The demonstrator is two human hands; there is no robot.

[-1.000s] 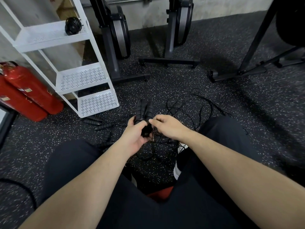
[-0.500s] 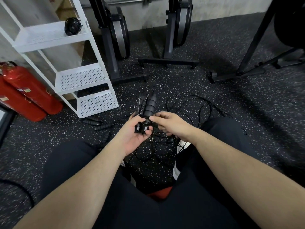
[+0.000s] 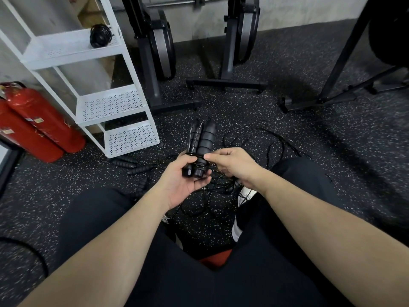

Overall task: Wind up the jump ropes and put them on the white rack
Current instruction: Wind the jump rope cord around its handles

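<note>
Speckled black gym floor (image 3: 287, 69), centre frame, strewn with loose black cord (image 3: 254, 138) and spare foam handles (image 3: 130, 161) at the foot of the white rack (image 3: 124, 138), upper left. Paired jump rope handles (image 3: 203, 140) held upright just above centre, butt ends cupped in the left hand (image 3: 183, 180), fingers curled round them. Right hand (image 3: 232, 165) alongside, thumb and forefinger pinching a turn of cord laid round the handles near their lower ends. One finished coil (image 3: 100, 36) already parked on the rack's top shelf; red extinguishers (image 3: 37, 120) at far left, machine frames (image 3: 225, 83) along the back wall.

Risks, as judged from here: slack in the pinch likely to let the wrap spring loose, thin cord being stiff and eager to uncoil. Trailing length apparently running down into the floor tangle between the knees, so a snag on a neighbouring rope or on the white shoe (image 3: 245, 193) could drag other ropes into the winding or jerk the handles from the left hand's grip. Loosely finished bundle also liable to unravel once set on a perforated shelf.
</note>
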